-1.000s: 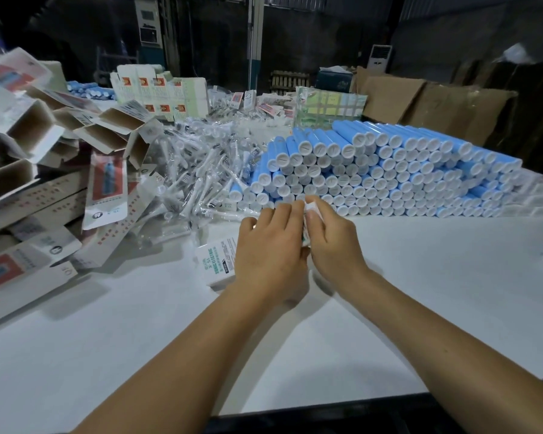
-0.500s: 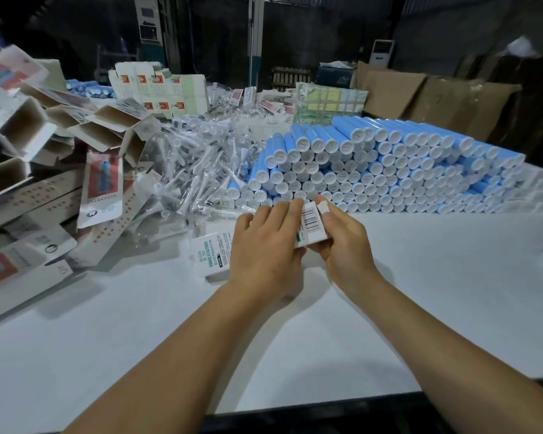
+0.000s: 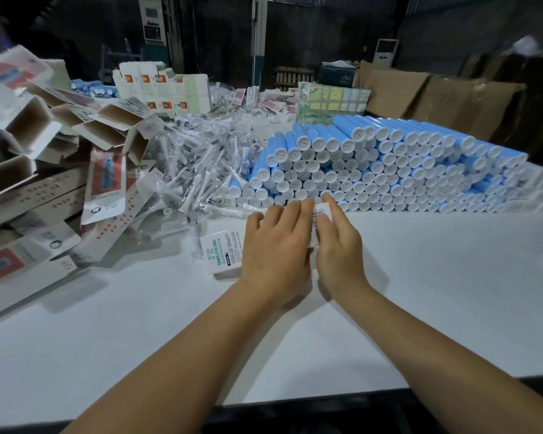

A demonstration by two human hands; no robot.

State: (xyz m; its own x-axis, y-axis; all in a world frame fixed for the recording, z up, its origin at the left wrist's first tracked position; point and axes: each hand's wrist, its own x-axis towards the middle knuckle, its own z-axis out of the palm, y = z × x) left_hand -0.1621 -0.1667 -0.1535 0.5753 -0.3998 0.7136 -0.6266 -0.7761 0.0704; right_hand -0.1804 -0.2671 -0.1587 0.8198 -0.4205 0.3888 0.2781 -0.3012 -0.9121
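White card printed with black barcode lines is all that shows of the small carton, a narrow strip of it visible between the two hands just above the tabletop, near its middle. The left hand lies over the carton with its fingers laid out nearly straight, covering most of it. The right hand holds the right end, its forefinger stretched along the edge and the other fingers curled in against the card. A white printed pack with green lettering lies flat just beside the left hand, partly under it; whether it joins the carton cannot be told. Just beyond the fingertips rises the stacked bank of blue tubes, white caps facing the person. Left of the tubes is a heap of bagged brush heads, and further left a pile of folded boxes. Bare white surface lies open to the right of the hands and towards the person, as far as the near edge. Half a second ago the barcode panel was tipped up and plainly in view, pinched by the right hand. Now it sits lower and mostly covered, and the left fingers lie flatter. A second ago only a white corner showed between the hands.
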